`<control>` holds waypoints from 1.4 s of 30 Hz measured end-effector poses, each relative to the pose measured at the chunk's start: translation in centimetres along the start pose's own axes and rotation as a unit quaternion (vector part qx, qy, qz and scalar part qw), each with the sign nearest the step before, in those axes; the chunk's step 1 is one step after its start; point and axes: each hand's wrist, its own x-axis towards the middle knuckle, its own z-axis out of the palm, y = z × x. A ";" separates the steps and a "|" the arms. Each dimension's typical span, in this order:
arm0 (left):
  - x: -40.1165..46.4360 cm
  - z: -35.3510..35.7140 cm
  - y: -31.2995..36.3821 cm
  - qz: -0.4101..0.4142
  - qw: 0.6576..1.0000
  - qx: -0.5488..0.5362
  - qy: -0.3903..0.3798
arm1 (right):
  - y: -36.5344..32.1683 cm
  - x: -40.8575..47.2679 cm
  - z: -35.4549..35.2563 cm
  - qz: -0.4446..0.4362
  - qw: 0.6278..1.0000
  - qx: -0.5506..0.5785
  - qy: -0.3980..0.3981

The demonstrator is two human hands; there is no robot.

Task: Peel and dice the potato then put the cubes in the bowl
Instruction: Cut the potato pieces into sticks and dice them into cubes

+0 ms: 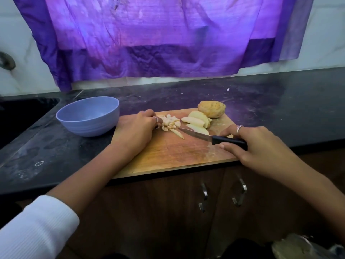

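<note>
A wooden cutting board (168, 154) lies on the black counter. On it sit a small pile of pale potato cubes (169, 122), several peeled potato slices (197, 121) and an unpeeled potato (211, 109) at the far right corner. My left hand (138, 128) rests on the board with curled fingers against the cubes. My right hand (261, 144) grips the black handle of a knife (211, 137), whose blade points left toward the cubes and a loose strip of potato (177, 133). A blue bowl (74, 120) stands left of the board; I see nothing in it.
A dark sink (22, 116) is set into the counter at the far left. A purple cloth (158, 38) hangs on the wall behind. Cabinet doors with metal handles (240, 193) are below the counter edge. A crumpled bag (302, 247) lies at the bottom right.
</note>
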 end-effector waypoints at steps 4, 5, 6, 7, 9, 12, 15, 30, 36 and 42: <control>-0.9 -1.3 2.8 0.099 0.995 -0.020 0.022 | 0.6 -0.1 -0.3 0.020 0.998 0.052 0.037; -0.8 -1.4 3.6 0.126 0.990 -0.051 0.037 | 0.6 -0.2 -0.3 0.024 0.997 0.061 0.045; -0.7 -1.4 4.1 0.140 0.987 -0.070 0.033 | 0.8 -0.3 -0.3 0.026 0.996 0.065 0.054; -0.5 -1.1 4.4 0.141 0.987 -0.076 0.018 | 0.8 -0.5 -0.3 0.025 0.996 0.066 0.063; -0.1 -0.8 4.7 0.125 0.989 -0.073 -0.013 | 0.9 -0.9 -0.1 0.026 0.994 0.068 0.075; 0.1 -0.9 5.0 0.105 0.991 -0.079 0.007 | 1.1 -1.5 0.1 0.032 0.993 0.071 0.087; -0.3 -1.4 5.4 0.076 0.995 -0.059 0.003 | 1.2 -2.1 0.5 0.031 0.993 0.076 0.088; -3.1 -1.5 6.9 -0.140 0.974 -0.170 0.051 | -3.2 -2.3 2.1 0.022 0.999 0.011 0.045; -3.1 -0.8 7.2 -0.160 0.966 -0.187 0.078 | -3.3 -1.7 2.7 0.012 1.000 0.005 0.026; -3.0 -0.4 7.3 -0.176 0.956 -0.220 0.076 | -3.6 -1.5 2.8 0.000 0.999 0.030 0.024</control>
